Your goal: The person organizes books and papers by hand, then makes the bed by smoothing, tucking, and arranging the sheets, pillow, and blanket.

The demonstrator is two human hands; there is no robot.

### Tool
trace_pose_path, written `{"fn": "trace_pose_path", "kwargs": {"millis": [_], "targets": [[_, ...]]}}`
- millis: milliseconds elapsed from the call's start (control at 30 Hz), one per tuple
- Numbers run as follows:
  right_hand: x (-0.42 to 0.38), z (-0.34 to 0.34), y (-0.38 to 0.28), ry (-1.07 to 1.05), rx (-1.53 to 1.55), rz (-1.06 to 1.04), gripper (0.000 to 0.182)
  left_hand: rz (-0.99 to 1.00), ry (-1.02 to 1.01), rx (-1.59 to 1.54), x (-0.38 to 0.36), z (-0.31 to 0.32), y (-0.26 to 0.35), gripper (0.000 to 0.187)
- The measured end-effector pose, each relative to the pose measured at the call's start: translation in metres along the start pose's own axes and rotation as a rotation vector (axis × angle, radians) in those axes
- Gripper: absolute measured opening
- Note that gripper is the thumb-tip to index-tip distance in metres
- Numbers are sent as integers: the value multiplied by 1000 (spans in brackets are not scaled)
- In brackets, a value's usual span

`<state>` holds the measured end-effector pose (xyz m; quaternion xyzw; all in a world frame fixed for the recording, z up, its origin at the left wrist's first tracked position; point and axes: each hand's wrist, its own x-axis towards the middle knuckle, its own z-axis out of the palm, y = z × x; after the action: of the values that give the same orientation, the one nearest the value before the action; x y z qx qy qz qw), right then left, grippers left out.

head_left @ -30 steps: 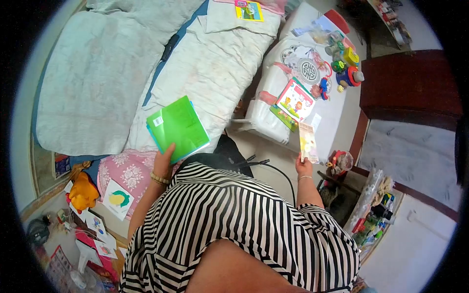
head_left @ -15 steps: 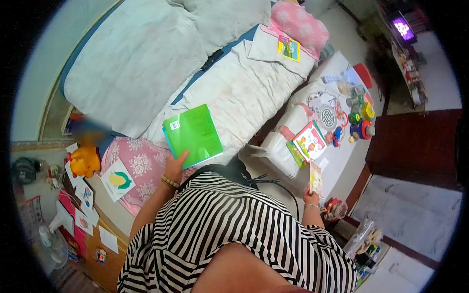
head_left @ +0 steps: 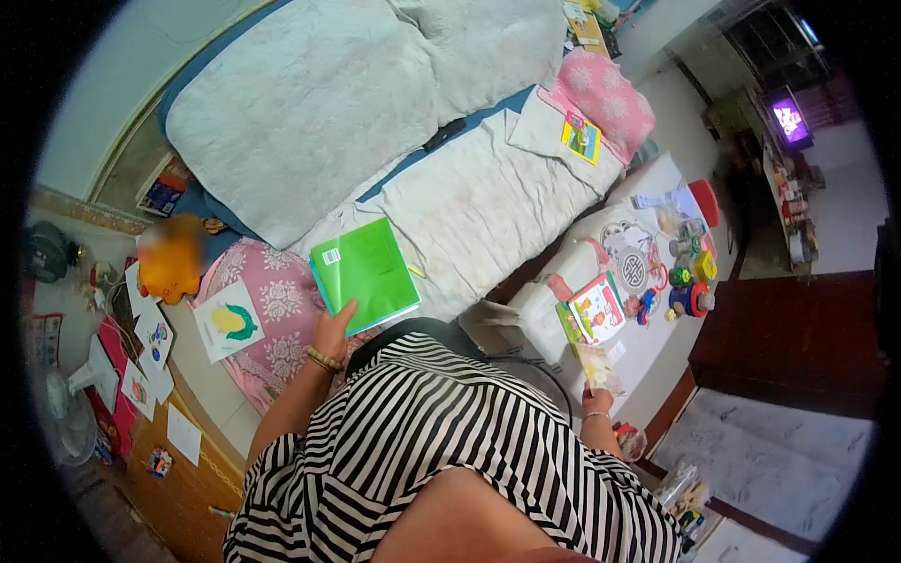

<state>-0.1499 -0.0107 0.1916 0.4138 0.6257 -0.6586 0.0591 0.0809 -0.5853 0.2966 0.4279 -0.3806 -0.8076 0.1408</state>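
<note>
My left hand, with a bead bracelet at the wrist, grips a small stack of books by the lower left edge. A bright green book with a white barcode label lies on top, and blue and white edges show beneath it. On the other side, my right hand holds a thin, pale yellowish picture booklet by its lower end. That booklet is in front of the table's near edge, close to a white-and-red picture book on the table. The fingers under both items are mostly hidden.
A sofa with white covers stretches ahead, bearing a yellow picture book by a pink cushion. Jars and toys stand on the white table. Leftward are a person in orange, a corn picture and a wooden desk.
My view has shifted, so the sofa and table sit further right. The booklet in my right hand now leans more to the left. Both hands keep their hold.
</note>
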Motion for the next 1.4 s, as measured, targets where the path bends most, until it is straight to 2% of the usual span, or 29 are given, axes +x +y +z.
{"fn": "trace_pose_path", "kwargs": {"millis": [67, 100, 233, 300, 333, 400, 433, 500, 633, 833, 900, 933, 1000, 1200, 1333, 1400], "targets": [[-45, 28, -14, 57, 48, -151, 31, 59, 29, 13, -5, 1, 12, 20], [-50, 33, -13, 132, -150, -196, 26, 59, 38, 7, -4, -2, 12, 20], [-74, 42, -34, 51, -405, -195, 22, 40, 62, -10, -1, -17, 10, 20], [-86, 51, -44, -8, -661, -221, 24, 45, 84, -26, -3, -20, 8, 20], [-71, 46, -39, -10, -665, -226, 24, 32, 86, -29, -4, -22, 9, 20], [-44, 39, -27, 15, -1301, -610, 21, 20, 91, -36, -6, -26, 7, 19], [-62, 49, -31, 13, -1304, -613, 21, 14, 88, 0, -6, -31, 2, 20], [-96, 70, -37, 38, -1439, -791, 21, 10, 88, 36, -7, -35, 0, 20], [-94, 80, -29, -68, -1539, -820, 23, 28, 77, 0, -9, -40, -4, 21], [-81, 83, -21, -78, -1581, -781, 21, 27, 80, -4, -13, -41, 6, 21], [-72, 80, -20, -178, -1382, -724, 21, 22, 101, 7, -15, -36, 7, 21], [-75, 83, -23, -177, -1383, -728, 21, 9, 86, -4, -15, -36, 10, 21], [-80, 94, -28, -197, -1277, -375, 23, 6, 68, -15, -13, -34, 12, 21], [-72, 92, -19, -224, -1332, -366, 38, 48, 62, -64, -16, -31, 8, 22], [-61, 98, -19, -241, -1179, -203, 37, 84, 145, -57, -18, -20, 19, 24], [-64, 96, -19, -227, -1144, -162, 36, 61, 166, 80, -21, -33, 14, 28]]}}
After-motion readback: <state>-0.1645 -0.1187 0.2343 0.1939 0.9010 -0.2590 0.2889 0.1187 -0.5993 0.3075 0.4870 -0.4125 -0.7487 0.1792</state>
